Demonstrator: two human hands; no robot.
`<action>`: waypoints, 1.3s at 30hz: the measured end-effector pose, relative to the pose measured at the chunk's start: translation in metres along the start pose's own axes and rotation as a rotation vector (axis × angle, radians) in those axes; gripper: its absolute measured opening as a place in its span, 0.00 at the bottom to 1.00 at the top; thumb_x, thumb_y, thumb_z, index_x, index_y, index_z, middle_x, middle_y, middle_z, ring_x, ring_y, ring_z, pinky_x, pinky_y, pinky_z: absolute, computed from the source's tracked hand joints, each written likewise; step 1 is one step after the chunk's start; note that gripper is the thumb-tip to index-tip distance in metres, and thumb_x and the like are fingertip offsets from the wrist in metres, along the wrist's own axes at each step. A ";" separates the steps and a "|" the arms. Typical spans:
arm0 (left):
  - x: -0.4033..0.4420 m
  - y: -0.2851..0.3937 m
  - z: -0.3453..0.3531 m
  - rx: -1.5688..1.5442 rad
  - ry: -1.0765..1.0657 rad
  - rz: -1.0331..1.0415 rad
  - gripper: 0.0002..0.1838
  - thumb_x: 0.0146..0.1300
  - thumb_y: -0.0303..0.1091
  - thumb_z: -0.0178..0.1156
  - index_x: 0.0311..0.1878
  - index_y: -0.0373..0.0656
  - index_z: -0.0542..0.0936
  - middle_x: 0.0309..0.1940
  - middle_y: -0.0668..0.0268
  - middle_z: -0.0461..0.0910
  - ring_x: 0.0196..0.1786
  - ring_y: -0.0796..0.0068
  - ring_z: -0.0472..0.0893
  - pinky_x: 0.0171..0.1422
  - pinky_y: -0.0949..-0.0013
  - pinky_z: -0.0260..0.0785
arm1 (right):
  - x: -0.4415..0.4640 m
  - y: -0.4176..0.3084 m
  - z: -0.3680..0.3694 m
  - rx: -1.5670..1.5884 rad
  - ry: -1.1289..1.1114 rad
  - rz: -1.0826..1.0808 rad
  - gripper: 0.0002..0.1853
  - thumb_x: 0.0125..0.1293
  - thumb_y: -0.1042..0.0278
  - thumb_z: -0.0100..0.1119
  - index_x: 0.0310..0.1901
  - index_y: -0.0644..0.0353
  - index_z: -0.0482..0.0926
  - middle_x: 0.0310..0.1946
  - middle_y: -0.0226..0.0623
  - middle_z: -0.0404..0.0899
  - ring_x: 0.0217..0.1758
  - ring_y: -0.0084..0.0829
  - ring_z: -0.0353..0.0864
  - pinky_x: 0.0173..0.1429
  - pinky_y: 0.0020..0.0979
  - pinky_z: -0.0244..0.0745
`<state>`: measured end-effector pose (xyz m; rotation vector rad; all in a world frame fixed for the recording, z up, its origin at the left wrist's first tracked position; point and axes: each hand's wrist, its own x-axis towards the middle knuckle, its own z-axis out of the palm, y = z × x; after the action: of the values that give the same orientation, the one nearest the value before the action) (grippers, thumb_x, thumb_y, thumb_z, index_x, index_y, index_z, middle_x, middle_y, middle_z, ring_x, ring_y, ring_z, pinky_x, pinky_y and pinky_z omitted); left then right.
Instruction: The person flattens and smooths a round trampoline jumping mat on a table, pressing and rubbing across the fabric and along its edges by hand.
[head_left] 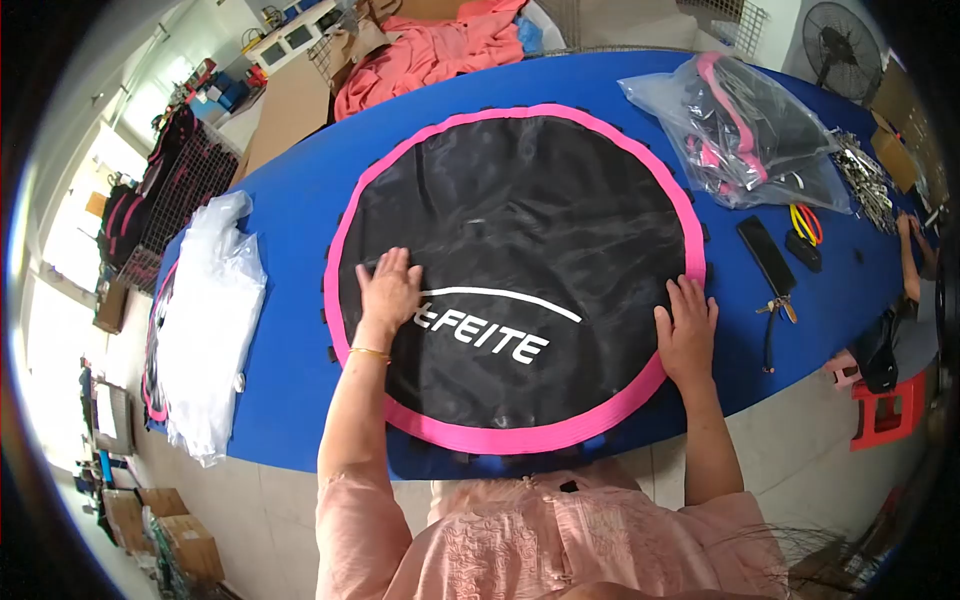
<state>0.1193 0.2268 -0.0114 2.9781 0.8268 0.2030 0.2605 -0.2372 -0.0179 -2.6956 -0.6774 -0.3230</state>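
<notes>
A round black mat [520,220] with a pink border and white lettering lies flat on the blue table [290,240]. My left hand [390,288] rests on its left part, fingers spread, covering the start of the lettering. On the right, my right hand [687,325] lies over the pink border with its fingers stretched out. Neither hand grips anything. Small dark tabs stick out around the mat's edge.
Clear plastic bags [212,320] lie at the left; a bagged black and pink item [745,130] sits at the back right. Beside it are metal pieces [865,180], a phone [765,256] and pliers [771,320]. Another person's arm [908,258] shows far right, near a red stool [888,413].
</notes>
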 end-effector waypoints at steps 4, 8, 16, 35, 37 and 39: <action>0.004 0.063 0.016 -0.055 0.117 0.199 0.30 0.78 0.50 0.51 0.72 0.39 0.76 0.75 0.55 0.75 0.79 0.61 0.72 0.85 0.31 0.45 | 0.000 0.004 0.004 0.000 0.007 -0.009 0.26 0.82 0.55 0.51 0.73 0.60 0.75 0.77 0.48 0.71 0.84 0.48 0.64 0.87 0.55 0.48; -0.001 0.121 0.018 -0.114 0.081 0.300 0.32 0.79 0.53 0.50 0.75 0.38 0.75 0.77 0.55 0.74 0.80 0.59 0.70 0.87 0.31 0.41 | 0.001 0.004 0.005 0.023 0.006 -0.002 0.25 0.81 0.58 0.54 0.73 0.61 0.75 0.77 0.47 0.71 0.84 0.47 0.63 0.87 0.55 0.48; -0.011 0.049 0.008 -0.031 0.047 0.116 0.32 0.80 0.53 0.47 0.77 0.41 0.73 0.79 0.58 0.72 0.83 0.61 0.67 0.87 0.29 0.38 | 0.000 0.008 0.006 0.018 -0.009 -0.010 0.25 0.84 0.57 0.51 0.74 0.60 0.74 0.79 0.46 0.69 0.85 0.46 0.61 0.88 0.54 0.47; -0.043 -0.077 -0.008 0.030 0.016 0.007 0.29 0.80 0.47 0.49 0.78 0.44 0.72 0.79 0.60 0.73 0.81 0.59 0.70 0.85 0.26 0.44 | 0.000 0.010 0.007 -0.033 -0.024 -0.021 0.26 0.84 0.56 0.49 0.76 0.59 0.73 0.79 0.48 0.68 0.86 0.48 0.60 0.87 0.55 0.47; -0.028 -0.076 -0.012 0.059 -0.019 -0.017 0.29 0.82 0.47 0.47 0.78 0.42 0.71 0.80 0.59 0.70 0.82 0.57 0.68 0.85 0.28 0.44 | 0.001 0.009 0.006 -0.046 -0.020 -0.027 0.26 0.84 0.56 0.50 0.76 0.59 0.73 0.79 0.47 0.68 0.86 0.48 0.61 0.87 0.56 0.47; -0.009 -0.080 -0.004 0.045 -0.016 -0.020 0.29 0.82 0.47 0.47 0.78 0.43 0.71 0.80 0.60 0.70 0.82 0.57 0.68 0.85 0.27 0.45 | 0.001 0.007 0.003 -0.021 -0.030 -0.012 0.26 0.84 0.56 0.50 0.76 0.59 0.73 0.79 0.47 0.68 0.86 0.47 0.61 0.87 0.55 0.47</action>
<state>0.0703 0.2904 -0.0143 3.0078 0.8703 0.1620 0.2650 -0.2415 -0.0223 -2.7226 -0.7028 -0.2948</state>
